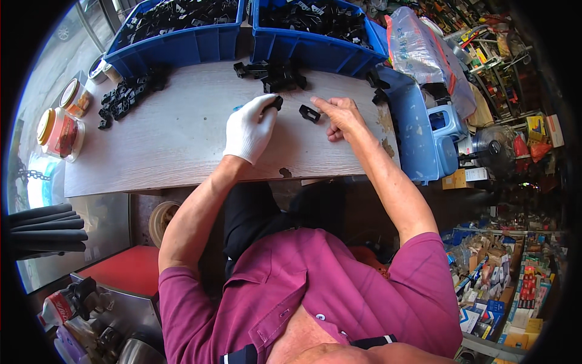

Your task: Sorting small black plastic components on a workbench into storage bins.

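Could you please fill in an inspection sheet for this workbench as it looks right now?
Surface: worn wooden tabletop, chipped at its near edge.
Job's things: one small black plastic part lies between the hands; another is at the gloved fingertips.
Clutter: loose black parts at left, a heap by two blue bins, jars.
Grippers: left hand in a white glove, pinching a part; right hand bare, open, holding nothing.
Cables: nothing seen.
Surroundings: crowded shelves, blue stool.
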A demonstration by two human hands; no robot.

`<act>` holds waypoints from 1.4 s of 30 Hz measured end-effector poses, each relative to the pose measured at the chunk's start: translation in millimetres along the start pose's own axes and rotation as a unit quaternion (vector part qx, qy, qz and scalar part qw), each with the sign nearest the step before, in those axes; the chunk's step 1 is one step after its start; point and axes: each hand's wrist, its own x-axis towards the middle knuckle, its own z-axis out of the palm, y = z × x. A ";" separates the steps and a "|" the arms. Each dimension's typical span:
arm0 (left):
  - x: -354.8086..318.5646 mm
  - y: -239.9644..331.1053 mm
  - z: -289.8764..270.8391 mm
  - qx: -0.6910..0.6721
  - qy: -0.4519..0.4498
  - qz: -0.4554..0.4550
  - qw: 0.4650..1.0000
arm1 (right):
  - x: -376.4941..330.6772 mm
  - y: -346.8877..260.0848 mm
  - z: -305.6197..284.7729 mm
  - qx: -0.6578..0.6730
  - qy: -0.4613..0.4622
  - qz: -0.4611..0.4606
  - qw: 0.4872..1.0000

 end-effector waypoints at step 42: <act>0.0 4.6 -12.7 0.151 -0.004 0.234 0.960 | -8.5 21.1 20.5 0.017 -0.069 -0.110 0.991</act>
